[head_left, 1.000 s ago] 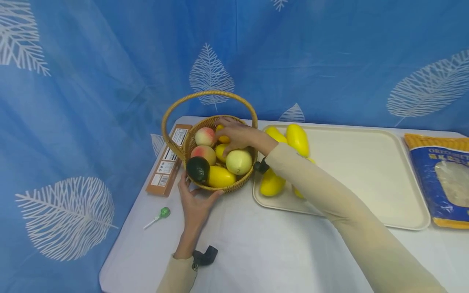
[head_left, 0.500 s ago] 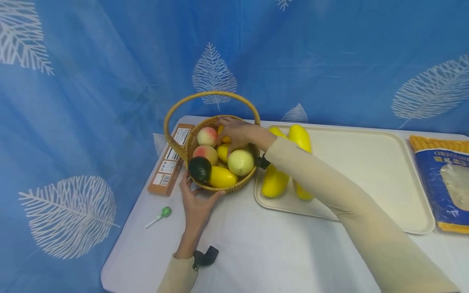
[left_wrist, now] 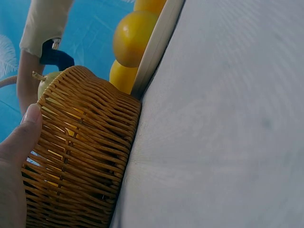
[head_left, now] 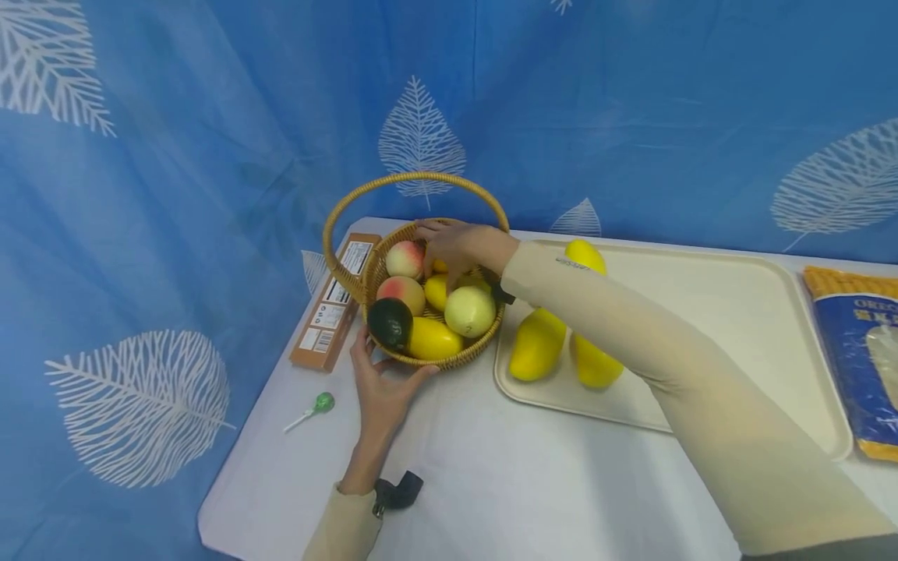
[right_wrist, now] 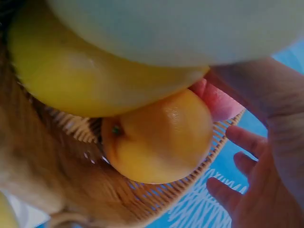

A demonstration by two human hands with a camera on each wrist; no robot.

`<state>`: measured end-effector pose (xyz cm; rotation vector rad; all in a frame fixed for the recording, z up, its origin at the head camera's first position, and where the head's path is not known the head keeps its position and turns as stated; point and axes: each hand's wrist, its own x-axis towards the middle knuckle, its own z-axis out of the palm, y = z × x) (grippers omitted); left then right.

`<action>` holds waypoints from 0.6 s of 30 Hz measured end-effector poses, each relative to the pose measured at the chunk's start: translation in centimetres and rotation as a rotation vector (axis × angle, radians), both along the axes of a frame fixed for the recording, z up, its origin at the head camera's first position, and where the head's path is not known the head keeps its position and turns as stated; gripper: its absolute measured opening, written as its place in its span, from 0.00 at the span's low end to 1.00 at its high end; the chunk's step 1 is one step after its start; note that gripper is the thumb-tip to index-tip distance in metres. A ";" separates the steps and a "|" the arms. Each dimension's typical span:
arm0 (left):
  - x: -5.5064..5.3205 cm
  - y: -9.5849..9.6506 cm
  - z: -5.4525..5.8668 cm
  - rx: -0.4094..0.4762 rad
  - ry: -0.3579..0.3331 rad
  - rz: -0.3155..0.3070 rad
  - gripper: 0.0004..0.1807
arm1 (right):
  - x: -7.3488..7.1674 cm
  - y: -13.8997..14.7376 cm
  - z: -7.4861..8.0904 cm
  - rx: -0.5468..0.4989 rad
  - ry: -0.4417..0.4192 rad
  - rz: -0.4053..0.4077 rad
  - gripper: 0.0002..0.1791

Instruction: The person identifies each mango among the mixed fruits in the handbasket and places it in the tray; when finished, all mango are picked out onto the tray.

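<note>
A wicker basket [head_left: 463,357] with a tall handle holds several fruits. My left hand [head_left: 382,389] holds its near side low down, thumb in front and fingers at the left; the left wrist view shows the thumb [left_wrist: 32,116] up at the rim. My right hand [head_left: 459,248] reaches in at the back, fingers loosely bent and spread beside an orange [right_wrist: 159,137]. The fingertips stand apart from that orange in the right wrist view. Around it lie peaches [head_left: 401,294], a dark green avocado [head_left: 389,323], a yellow mango [head_left: 433,339] and a pale green round fruit [head_left: 469,312].
Right of the basket, a cream tray [head_left: 708,327] bears yellow mangoes [head_left: 537,344], partly under my right sleeve. A blue and yellow bag [head_left: 859,366] lies beyond it. A long brown box [head_left: 335,304] and a green lollipop [head_left: 323,403] lie left of the basket.
The head view has turned slightly, so everything sits further right. My right forearm has shifted back over the tray, uncovering the front mangoes. The left hand keeps its place on the basket.
</note>
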<state>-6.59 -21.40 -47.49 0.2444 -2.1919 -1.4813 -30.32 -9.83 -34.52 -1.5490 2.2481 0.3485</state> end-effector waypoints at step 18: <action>-0.1 0.1 0.1 0.004 -0.056 0.014 0.61 | -1.1 0.2 -1.0 -0.033 -0.140 -0.026 0.27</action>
